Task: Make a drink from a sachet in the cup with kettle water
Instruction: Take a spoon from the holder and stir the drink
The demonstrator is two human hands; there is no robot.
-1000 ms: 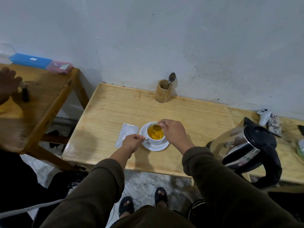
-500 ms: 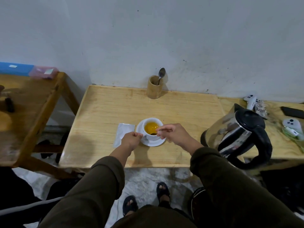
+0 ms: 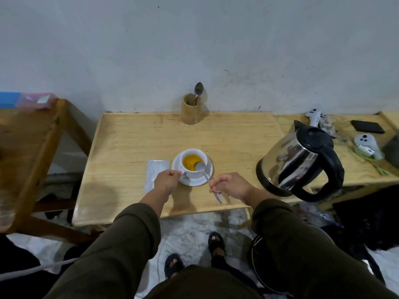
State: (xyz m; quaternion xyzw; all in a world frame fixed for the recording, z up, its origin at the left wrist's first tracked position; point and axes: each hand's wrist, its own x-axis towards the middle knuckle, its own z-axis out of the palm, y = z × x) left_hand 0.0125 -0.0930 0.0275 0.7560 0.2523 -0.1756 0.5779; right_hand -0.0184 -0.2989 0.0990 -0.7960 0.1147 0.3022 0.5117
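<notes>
A white cup point(image 3: 195, 172) of orange-yellow drink stands on a white saucer point(image 3: 190, 181) on the light wooden table point(image 3: 129, 143). My right hand point(image 3: 232, 186) is shut on the handle of a metal spoon point(image 3: 205, 172), whose bowl sits over the cup's near rim. My left hand point(image 3: 167, 182) is closed at the saucer's left edge, by the cup's handle side. A white sachet point(image 3: 154, 173) lies flat just left of the saucer, partly under my left hand. The steel kettle point(image 3: 300, 162) with black lid and handle stands to the right.
A bamboo holder point(image 3: 191, 112) with a second spoon stands at the back by the wall. White controllers point(image 3: 364, 143), a black phone point(image 3: 368, 126) and cables lie far right. A darker wooden table point(image 3: 28, 145) stands left. My feet are below the table's front edge.
My right hand has drawn back from over the cup toward me, and the spoon's bowl has come up to the cup's near rim. My left hand stays at the saucer.
</notes>
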